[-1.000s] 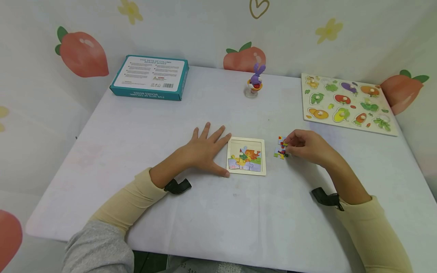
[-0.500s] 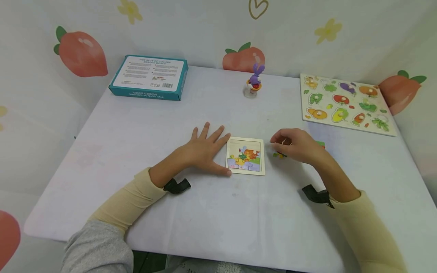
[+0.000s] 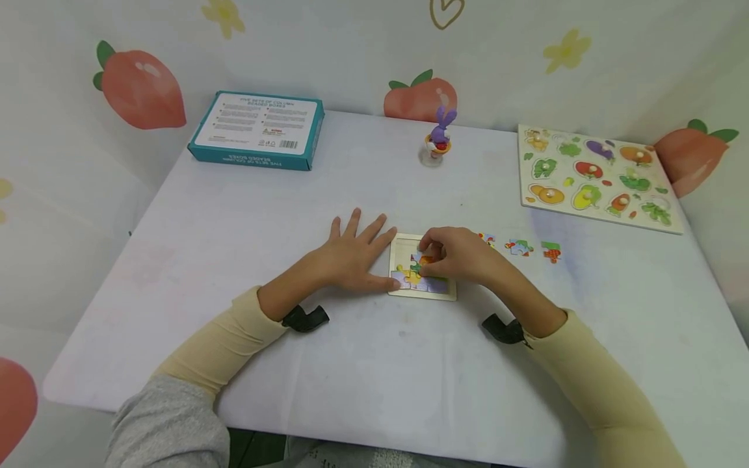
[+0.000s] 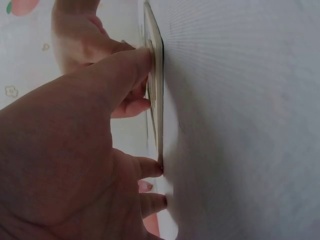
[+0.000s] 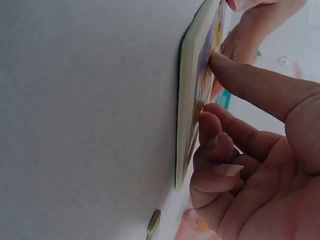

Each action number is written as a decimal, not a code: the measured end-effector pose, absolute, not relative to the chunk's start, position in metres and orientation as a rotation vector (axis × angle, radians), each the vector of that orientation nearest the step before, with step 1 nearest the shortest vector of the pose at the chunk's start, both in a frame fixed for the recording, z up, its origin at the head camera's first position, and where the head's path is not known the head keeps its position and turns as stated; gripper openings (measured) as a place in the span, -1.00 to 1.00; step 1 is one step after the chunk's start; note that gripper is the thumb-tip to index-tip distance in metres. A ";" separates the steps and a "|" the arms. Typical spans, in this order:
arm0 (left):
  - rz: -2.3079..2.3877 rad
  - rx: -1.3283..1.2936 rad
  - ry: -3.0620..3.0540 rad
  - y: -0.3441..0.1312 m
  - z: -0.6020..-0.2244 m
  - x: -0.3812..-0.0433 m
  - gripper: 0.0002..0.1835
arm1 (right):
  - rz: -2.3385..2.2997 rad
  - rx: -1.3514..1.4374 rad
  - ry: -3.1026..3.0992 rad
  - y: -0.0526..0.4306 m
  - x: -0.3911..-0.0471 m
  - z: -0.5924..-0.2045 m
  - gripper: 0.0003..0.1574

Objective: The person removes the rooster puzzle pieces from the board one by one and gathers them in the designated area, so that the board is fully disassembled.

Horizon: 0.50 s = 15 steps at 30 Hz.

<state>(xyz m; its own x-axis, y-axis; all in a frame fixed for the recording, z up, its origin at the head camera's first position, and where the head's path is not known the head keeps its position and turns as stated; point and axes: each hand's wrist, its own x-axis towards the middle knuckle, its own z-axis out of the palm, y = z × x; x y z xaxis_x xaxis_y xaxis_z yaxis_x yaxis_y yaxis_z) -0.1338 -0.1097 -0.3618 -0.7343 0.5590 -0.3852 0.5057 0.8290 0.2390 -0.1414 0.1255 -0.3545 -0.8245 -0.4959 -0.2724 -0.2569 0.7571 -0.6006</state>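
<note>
A small square wooden puzzle tray [image 3: 421, 294], partly filled with colourful jigsaw pieces, lies flat in the middle of the table. My left hand [image 3: 358, 260] is spread on the tray's left side, its thumb pressing the lower left part and the other fingers on the cloth. Over the tray's right half is my right hand [image 3: 459, 255], thumb and curled fingers meeting a jigsaw piece [image 5: 205, 95] at the puzzle's surface. That hand covers much of the picture, so the piece's outline is mostly hidden. In the left wrist view, the left thumb [image 4: 137, 62] lies over the tray's edge.
Loose jigsaw pieces [image 3: 519, 247] lie right of the tray, one partly behind the right hand. A vegetable peg board [image 3: 597, 175] is at the back right. A purple rabbit figure [image 3: 439, 135] stands at the back, and a teal box [image 3: 257, 132] at the back left.
My right hand has moved left from the loose pieces onto the tray, uncovering pieces on the right. The left hand stays spread at the tray, its thumb slightly further over the edge.
</note>
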 end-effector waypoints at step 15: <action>0.167 0.804 2.577 -0.111 -0.365 -0.135 0.12 | -0.817 -0.572 2.555 0.121 -0.137 -0.352 -0.56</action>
